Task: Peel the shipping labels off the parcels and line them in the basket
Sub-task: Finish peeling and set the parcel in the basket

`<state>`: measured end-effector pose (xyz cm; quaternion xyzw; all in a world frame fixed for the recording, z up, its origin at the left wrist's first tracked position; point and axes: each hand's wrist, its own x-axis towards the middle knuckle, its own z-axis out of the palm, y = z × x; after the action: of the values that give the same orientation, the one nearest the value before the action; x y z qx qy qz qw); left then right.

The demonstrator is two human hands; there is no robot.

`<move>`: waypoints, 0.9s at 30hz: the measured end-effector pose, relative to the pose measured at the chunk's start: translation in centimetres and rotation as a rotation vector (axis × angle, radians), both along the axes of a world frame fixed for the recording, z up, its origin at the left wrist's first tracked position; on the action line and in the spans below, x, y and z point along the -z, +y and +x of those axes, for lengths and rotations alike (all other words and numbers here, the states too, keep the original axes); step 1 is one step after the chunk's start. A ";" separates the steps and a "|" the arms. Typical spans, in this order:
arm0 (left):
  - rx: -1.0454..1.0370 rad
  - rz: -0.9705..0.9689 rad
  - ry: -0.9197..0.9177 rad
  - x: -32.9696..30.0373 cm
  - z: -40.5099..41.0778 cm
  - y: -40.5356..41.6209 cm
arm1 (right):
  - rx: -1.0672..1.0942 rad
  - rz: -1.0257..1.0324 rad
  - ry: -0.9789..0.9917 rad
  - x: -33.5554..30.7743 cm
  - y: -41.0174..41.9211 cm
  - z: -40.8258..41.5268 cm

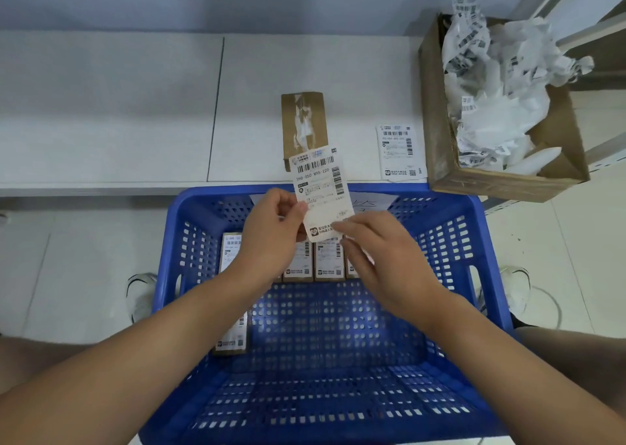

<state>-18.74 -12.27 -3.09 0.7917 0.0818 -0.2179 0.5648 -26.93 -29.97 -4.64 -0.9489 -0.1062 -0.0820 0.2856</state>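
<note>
**Label in hand over basket, row partly filled**

White shelf [135, 105] runs across the far side, pale wall behind, tiled floor below; a blue basket [487, 275] sits on the floor against the shelf's near edge.

Left to right:
- Basket, left: one parcel [231, 251] stands in the far row, and another parcel [232, 339] lies nearer, mostly under the left forearm. More parcels [327, 261] continue the far row toward centre, partly hidden by the hands. All of these show printed labels on top.
- Left hand [271, 238]: thumb and forefinger pinch the left edge of a label [321, 190], other fingers curled.
- Label: held above the far part of the basket, between the two hands, its top reaching over the shelf edge. Whether a parcel sits behind it I cannot tell.
- Shelf, centre: a brown box [303, 122] with torn tape, just beyond the held label.
- Right hand [382, 258]: fingertips pinch the label's near right corner.
- Shelf, right: a loose label [399, 153] lies flat, beside a carton [501, 180] heaped with crumpled label waste.

Progress, judged: early to middle. One row is partly lined; most of the basket floor is open. The parcels in the basket carry labels, so I cannot say which are finished.
</note>
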 end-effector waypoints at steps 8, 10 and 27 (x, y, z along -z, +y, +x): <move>0.091 -0.119 0.067 -0.9 -0.2 -0.9 | 0.406 0.729 0.216 -1.1 -1.6 1.3; 0.098 -0.136 0.090 -0.8 -0.3 -1.1 | 0.405 0.755 0.194 -1.1 -1.6 1.0; 0.220 -0.032 0.045 0.7 0.8 -0.2 | 0.530 0.725 0.205 -1.9 -1.7 2.0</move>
<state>-17.89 -12.43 -3.80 0.7816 0.0035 -0.2978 0.5481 -24.95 -31.64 -2.78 -0.7853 0.2046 -0.0896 0.5774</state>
